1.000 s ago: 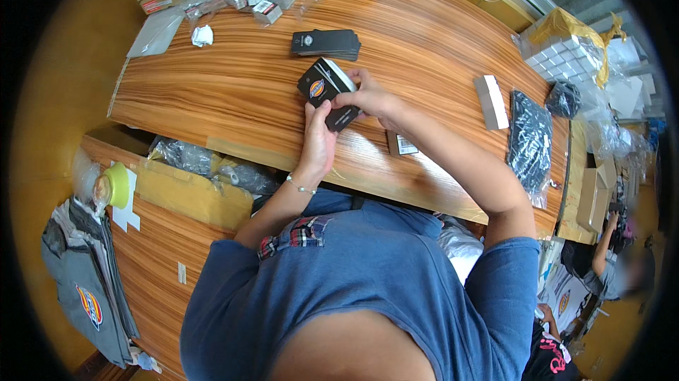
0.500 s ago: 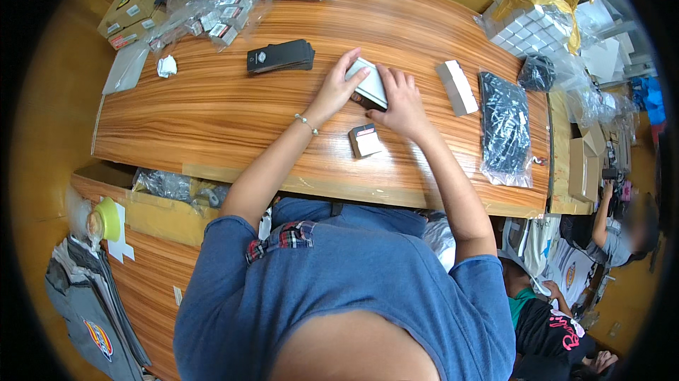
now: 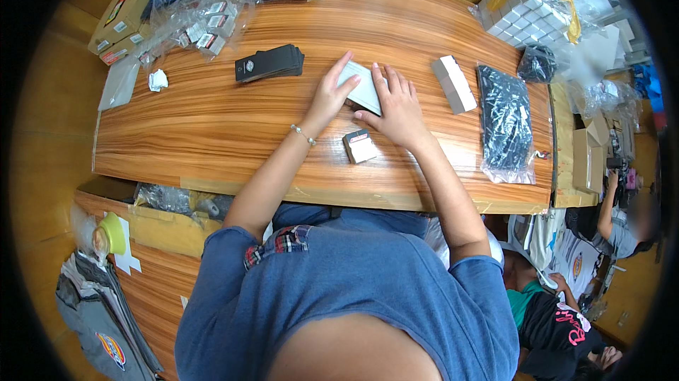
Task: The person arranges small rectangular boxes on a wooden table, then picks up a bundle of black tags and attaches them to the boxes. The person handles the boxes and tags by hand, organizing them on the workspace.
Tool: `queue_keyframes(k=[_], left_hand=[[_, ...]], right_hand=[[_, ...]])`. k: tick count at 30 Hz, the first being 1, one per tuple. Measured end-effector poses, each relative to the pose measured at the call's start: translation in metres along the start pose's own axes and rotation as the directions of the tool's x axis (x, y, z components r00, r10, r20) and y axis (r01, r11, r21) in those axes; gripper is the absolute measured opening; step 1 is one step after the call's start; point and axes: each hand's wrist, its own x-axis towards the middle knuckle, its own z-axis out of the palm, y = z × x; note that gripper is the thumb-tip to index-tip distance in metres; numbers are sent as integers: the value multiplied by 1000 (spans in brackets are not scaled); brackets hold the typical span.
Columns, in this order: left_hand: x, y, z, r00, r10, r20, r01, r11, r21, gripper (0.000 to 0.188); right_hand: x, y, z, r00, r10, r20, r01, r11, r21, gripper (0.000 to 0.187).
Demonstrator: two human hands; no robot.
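Observation:
Between my hands is a stack of cards (image 3: 362,89), pale grey on top and dark along its near edge. My left hand (image 3: 329,92) grips its left side, thumb on the top and fingers along the far side. My right hand (image 3: 398,110) closes on the right side, fingers over the edge and thumb at the near corner. Close in front of them stands a small block of white cards (image 3: 361,147) with a black and red end. To the left lies a fanned pile of black tags (image 3: 270,64). On the right is a longer white card stack (image 3: 454,84).
A clear bag of black items (image 3: 506,123) lies at the table's right. Bagged small boxes (image 3: 205,27), cartons (image 3: 120,20) and crumpled paper (image 3: 158,80) are at the left. Bundled white boxes (image 3: 527,19) stand far right. Two other people sit beyond the right edge.
The view has shifted slightly. My hands still hold the stack, with the right fingers straighter and less of the stack's dark near side showing.

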Motion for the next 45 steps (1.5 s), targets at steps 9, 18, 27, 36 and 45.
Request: queue_keyframes(k=[9, 18, 27, 36, 45], left_hand=[[7, -6, 0, 994, 109, -9, -101, 951, 292, 40], [10, -25, 0, 995, 50, -90, -42, 996, 83, 39], [3, 29, -22, 934, -85, 347, -2, 970, 243, 97], [-8, 32, -2, 957, -34, 288, -94, 903, 418, 90], [-15, 25, -13, 960, -15, 281, -110, 900, 421, 87]], right_hand=[[10, -6, -16, 959, 72, 274, -77, 997, 7, 85], [-10, 5, 35, 957, 204, -208, -52, 822, 567, 89], [-8, 29, 28, 972, 211, -105, -83, 724, 685, 83], [-15, 34, 31, 989, 146, -6, -92, 655, 750, 99], [-15, 25, 8, 997, 73, 6, -62, 804, 591, 83]])
